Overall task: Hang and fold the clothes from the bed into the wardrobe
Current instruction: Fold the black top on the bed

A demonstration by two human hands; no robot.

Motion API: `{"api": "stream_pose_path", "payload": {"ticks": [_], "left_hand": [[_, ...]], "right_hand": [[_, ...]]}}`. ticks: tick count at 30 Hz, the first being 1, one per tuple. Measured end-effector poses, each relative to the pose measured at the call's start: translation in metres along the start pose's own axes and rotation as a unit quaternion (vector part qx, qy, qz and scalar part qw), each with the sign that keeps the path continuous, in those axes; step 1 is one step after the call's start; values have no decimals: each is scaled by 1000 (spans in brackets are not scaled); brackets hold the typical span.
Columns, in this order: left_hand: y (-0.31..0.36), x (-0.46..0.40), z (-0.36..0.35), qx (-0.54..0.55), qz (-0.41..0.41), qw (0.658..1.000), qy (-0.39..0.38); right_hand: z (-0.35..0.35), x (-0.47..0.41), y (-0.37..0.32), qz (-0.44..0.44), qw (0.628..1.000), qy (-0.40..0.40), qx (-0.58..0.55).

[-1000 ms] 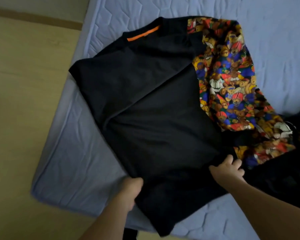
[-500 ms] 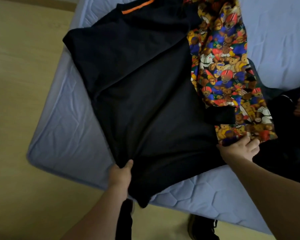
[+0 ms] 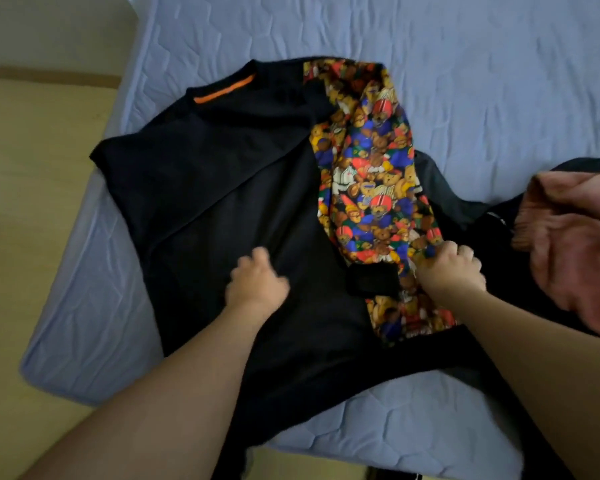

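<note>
On the bed (image 3: 465, 81), near its front-left corner: one black sweatshirt (image 3: 222, 202) spread flat, orange strip (image 3: 224, 89) inside the collar, hem hanging just over the front edge. One teddy-bear print garment (image 3: 371, 168) lies along its right side, partly tucked under the black cloth; a black cuff (image 3: 373, 280) crosses the print low down. One rust-pink knit (image 3: 575, 237) heaped at far right on top of more dark clothing (image 3: 465, 202), count of that pile unclear.

Two bare hands. Left hand (image 3: 257, 282) over the middle of the sweatshirt body, blurred, fingers loosely curled; cannot tell whether they pinch the cloth. Right hand (image 3: 451, 268) at the lower edge of the print garment, fingers curled and bunching the printed cloth.

Surface: pale blue quilted mattress cover, creased. Room: light wooden floor (image 3: 32, 202) to the left, pale skirting band (image 3: 49, 76) at upper left, dim light
</note>
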State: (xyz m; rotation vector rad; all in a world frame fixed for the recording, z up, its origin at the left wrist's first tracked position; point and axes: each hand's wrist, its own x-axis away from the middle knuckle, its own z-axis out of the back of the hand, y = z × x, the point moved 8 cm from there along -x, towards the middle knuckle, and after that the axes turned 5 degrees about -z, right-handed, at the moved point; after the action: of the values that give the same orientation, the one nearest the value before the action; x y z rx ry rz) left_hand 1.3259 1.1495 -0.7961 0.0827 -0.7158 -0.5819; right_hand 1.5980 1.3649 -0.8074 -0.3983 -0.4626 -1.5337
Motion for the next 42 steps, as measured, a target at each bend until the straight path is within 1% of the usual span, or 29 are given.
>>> {"api": "stream_pose_path", "payload": {"ticks": [2,4,5,6,7,8,9,10,11,13,15,16,17,18,19,20,22,24,25,27,28,29,31,33,35,37,40,41,42], "left_hand": [[61,-36,-4,55,-72,994,-52],[113,-60,-17,10,-122,989,-78],[131,-67,-27,-16,-119,989,-86],[143,-71,-39,-13,-99,991,-90],[148,-73,-50,26,-64,994,-87],[149,-74,-60,97,-14,992,-74],[146,-74,-66,185,46,980,-58],[141,-75,-71,268,99,957,-44],[140,-77,-71,333,125,934,-40],[142,-76,-53,439,101,892,-42],[142,-68,-22,563,66,819,-88],[137,-65,-4,619,57,774,-120],[125,-66,19,660,51,739,-128],[105,-70,46,686,42,717,-115],[80,-78,73,694,36,713,-90],[52,-86,95,691,50,719,-61],[-11,-98,121,681,104,725,-14],[-69,-101,117,665,168,728,-4],[-86,-96,106,637,213,740,-13],[-132,-94,107,570,286,770,3],[-134,-102,113,529,282,800,19],[-130,-113,123,504,252,825,40],[-101,-137,144,445,128,885,51],[-63,-148,136,315,27,949,-6],[-37,-146,112,147,-14,987,-57],[-11,-141,92,-10,-68,997,-42],[23,-127,73,-161,-127,979,22],[30,-130,79,-170,-138,975,45],[30,-136,89,-129,-132,981,52]], "right_hand": [[11,-27,-1,-20,1000,-20,-14],[4,-48,-3,-17,996,-85,6],[-3,-55,-4,-2,993,-116,13],[-8,-60,-2,11,991,-136,6],[-12,-65,1,17,989,-147,-8],[-16,-68,6,21,988,-151,-17],[-19,-69,10,23,987,-159,-9],[-21,-68,15,21,984,-176,19],[-22,-66,19,16,979,-195,58],[-16,-64,16,29,967,-208,142],[7,-70,-10,66,974,-143,163],[24,-74,-27,70,986,-94,120],[40,-76,-48,68,995,-53,46],[52,-78,-74,73,996,-33,-42],[61,-81,-101,84,988,-36,-128],[67,-83,-129,104,974,-55,-194],[76,-80,-185,186,958,-73,-207],[76,-75,-227,249,957,-57,-135],[75,-77,-234,258,959,-56,-106],[55,-76,-276,277,958,-72,-21],[54,-80,-280,279,958,-63,2],[58,-84,-289,286,957,-39,-7],[70,-91,-309,299,947,25,-116],[81,-96,-324,317,928,87,-177],[85,-104,-332,334,924,142,-123],[91,-118,-333,328,926,175,-58],[100,-143,-336,327,931,164,-2],[105,-151,-339,328,932,151,-12],[109,-157,-341,328,935,126,-44]]}}
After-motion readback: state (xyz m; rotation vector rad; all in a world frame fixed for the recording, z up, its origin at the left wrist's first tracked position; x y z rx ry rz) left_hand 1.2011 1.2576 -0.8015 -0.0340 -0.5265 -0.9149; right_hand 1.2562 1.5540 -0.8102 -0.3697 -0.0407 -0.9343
